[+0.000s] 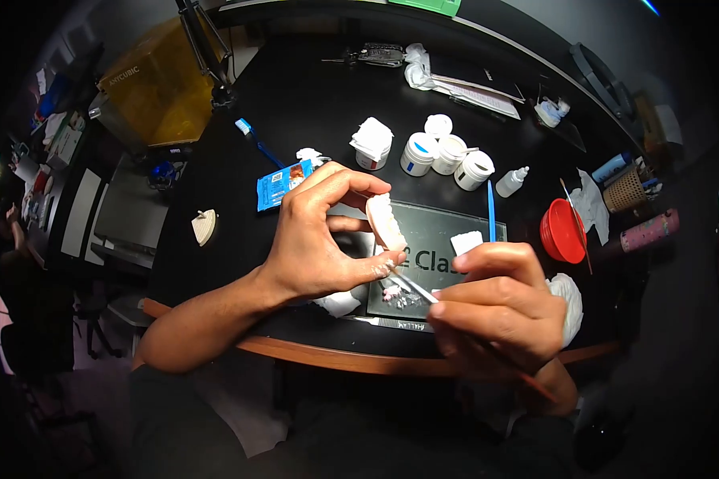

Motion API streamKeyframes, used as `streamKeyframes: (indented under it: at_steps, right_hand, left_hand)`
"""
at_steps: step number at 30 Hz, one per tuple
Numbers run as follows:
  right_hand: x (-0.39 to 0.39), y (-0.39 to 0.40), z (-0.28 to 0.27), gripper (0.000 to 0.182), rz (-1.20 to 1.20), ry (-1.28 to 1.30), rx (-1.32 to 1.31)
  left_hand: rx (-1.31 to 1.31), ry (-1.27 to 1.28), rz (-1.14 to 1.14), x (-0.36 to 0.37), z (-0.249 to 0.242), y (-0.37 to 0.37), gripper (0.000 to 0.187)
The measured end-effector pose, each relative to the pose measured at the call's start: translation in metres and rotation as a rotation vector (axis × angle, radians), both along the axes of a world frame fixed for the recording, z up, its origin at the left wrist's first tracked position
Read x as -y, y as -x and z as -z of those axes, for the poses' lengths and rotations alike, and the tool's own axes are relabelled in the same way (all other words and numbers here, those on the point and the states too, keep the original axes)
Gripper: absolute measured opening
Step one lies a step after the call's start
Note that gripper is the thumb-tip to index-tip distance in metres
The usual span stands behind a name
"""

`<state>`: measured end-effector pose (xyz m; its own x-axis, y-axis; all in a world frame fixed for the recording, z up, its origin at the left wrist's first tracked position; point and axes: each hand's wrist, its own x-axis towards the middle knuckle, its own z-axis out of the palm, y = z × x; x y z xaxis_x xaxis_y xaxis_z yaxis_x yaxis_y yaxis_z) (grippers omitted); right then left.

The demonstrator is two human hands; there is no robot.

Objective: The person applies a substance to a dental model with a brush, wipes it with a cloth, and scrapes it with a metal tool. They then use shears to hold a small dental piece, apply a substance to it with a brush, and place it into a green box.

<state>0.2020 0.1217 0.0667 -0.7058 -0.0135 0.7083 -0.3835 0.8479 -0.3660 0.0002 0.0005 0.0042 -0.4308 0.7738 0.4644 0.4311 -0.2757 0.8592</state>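
Between thumb and fingers, my left hand (315,231) grips a cream-white dental model (386,223) above a glass slab (439,215). White residue shows on my left thumb. My right hand (507,307) is closed round a thin brush (414,285) with a metal ferrule, its tip close to the lower end of the model and my left thumb. Whether the tip touches is hard to tell. On the slab beneath lie small pinkish-white smears (399,297) and a folded white tissue (466,242).
Behind the slab stand several white jars (419,153) and a dropper bottle (512,182). A red bowl (563,231) is at the right, with a brush leaning across it. A blue packet (284,185) lies behind my left hand; a model piece (204,227) is farther left.
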Motion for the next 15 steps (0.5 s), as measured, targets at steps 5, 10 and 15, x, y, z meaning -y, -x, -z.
streamKeyframes:
  at_steps: [5,10,15]
  right_hand:
    - [0.010,0.016,0.014,0.018,-0.060,-0.026,0.046]
    - [-0.020,0.002,0.002,0.019,-0.029,0.172,-0.024]
    - [-0.044,0.002,0.039,0.015,-0.061,0.677,-0.032]
  left_hand:
    - [-0.080,0.059,0.005,0.003,-0.002,0.005,0.061]
    - [0.052,0.094,0.102,0.005,-0.001,0.003,0.065]
    - [0.385,0.101,0.294,0.005,0.002,0.002,0.064]
